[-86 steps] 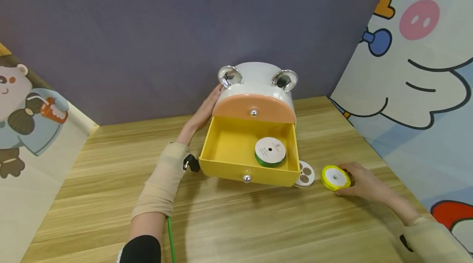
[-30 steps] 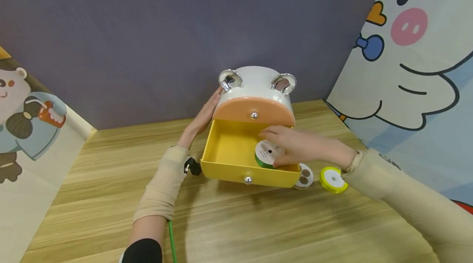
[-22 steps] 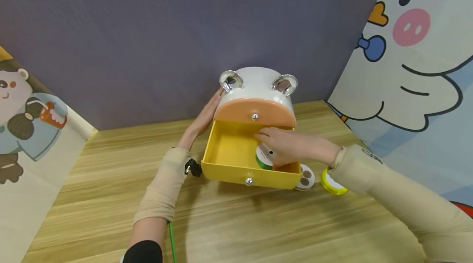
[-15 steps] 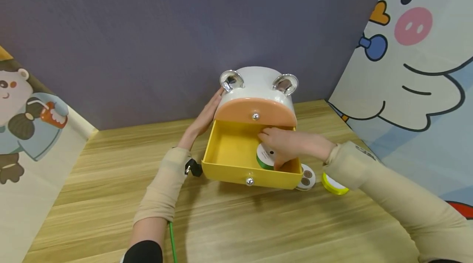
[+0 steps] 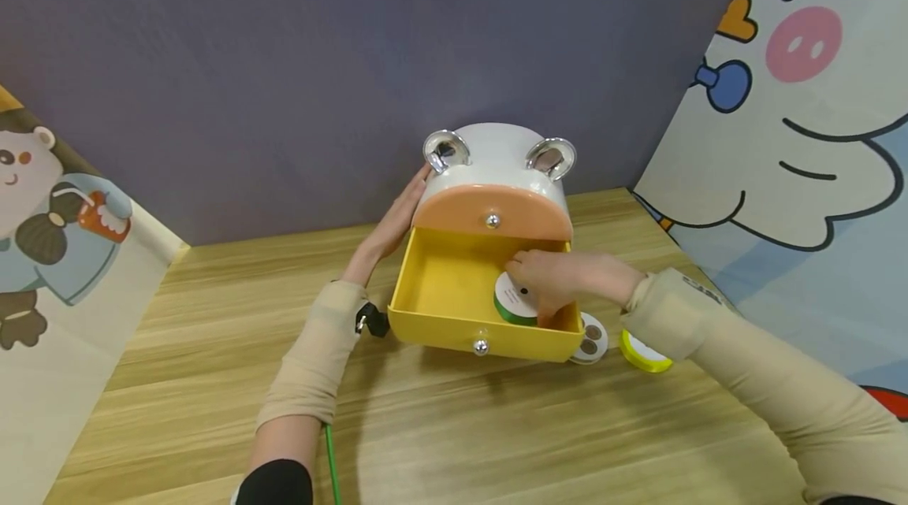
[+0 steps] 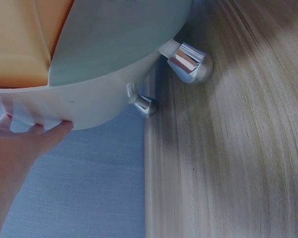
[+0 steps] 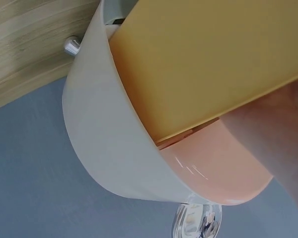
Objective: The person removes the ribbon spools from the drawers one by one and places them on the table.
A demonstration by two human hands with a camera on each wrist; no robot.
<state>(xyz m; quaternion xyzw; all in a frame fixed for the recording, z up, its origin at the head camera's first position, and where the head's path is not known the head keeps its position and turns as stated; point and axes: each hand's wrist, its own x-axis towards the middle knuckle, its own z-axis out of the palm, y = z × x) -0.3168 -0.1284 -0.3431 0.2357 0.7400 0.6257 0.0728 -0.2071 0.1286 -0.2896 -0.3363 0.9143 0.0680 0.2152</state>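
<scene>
A white animal-shaped box [image 5: 496,149] with silver ears stands on the table, its yellow drawer [image 5: 440,276] pulled out. My left hand [image 5: 399,217] rests against the box's left side; in the left wrist view the fingers [image 6: 54,135] touch the white shell from outside. Inside the drawer, at its right, lies a spool of green ribbon [image 5: 512,296] with a white label face. My right hand [image 5: 549,276] reaches over the drawer's right wall and grips this spool, fingers at the far side and thumb at the near right. In the right wrist view, the drawer wall hides the fingertips.
On the table right of the drawer lie a white disc with brown circles [image 5: 590,339], partly behind the drawer, and a yellow ribbon roll [image 5: 645,355], partly behind my right sleeve. A peach upper drawer [image 5: 461,209] is closed. A grey wall [image 5: 319,95] stands behind.
My right hand has left the yellow ribbon roll on the table, moved left into the drawer and taken hold of the green ribbon spool. My left hand stays on the box.
</scene>
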